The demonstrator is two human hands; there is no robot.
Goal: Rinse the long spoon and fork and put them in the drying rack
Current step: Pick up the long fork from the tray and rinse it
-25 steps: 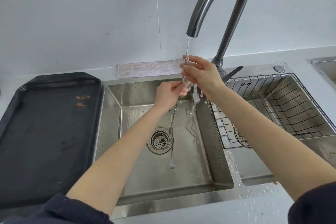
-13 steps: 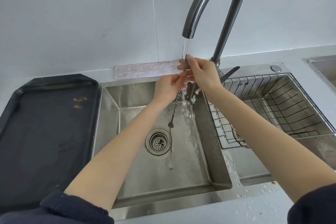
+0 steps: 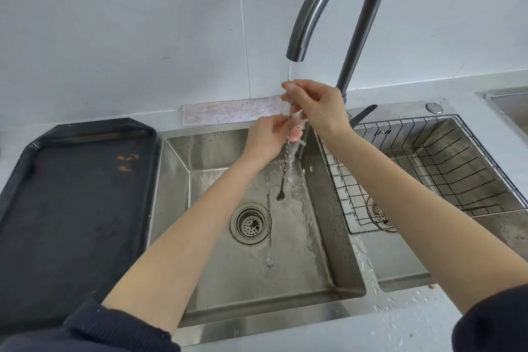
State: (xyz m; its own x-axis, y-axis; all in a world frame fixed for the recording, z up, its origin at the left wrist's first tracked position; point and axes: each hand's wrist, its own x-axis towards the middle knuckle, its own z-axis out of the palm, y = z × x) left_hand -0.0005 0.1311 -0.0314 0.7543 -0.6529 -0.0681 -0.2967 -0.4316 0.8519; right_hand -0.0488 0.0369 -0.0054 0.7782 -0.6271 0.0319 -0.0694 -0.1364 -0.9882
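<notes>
A long twisted-handle spoon hangs bowl-down under the running water of the grey tap. My right hand pinches its upper end right below the spout. Lower on the handle, the fingers of my left hand close around it. The long fork lies flat on the bottom of the left sink basin, tines toward the back, beside the drain. The wire drying rack sits in the right basin, with nothing in it.
A black tray with a few orange crumbs lies on the counter to the left. A pale cloth lies along the wall behind the sink. Water drops cover the counter at the front right. Another steel basin's edge shows at far right.
The spoon has come up higher in the stream, so its bowl now hangs clear above the basin floor. Both hands shifted slightly along the handle. The fork has stayed where it lay.
</notes>
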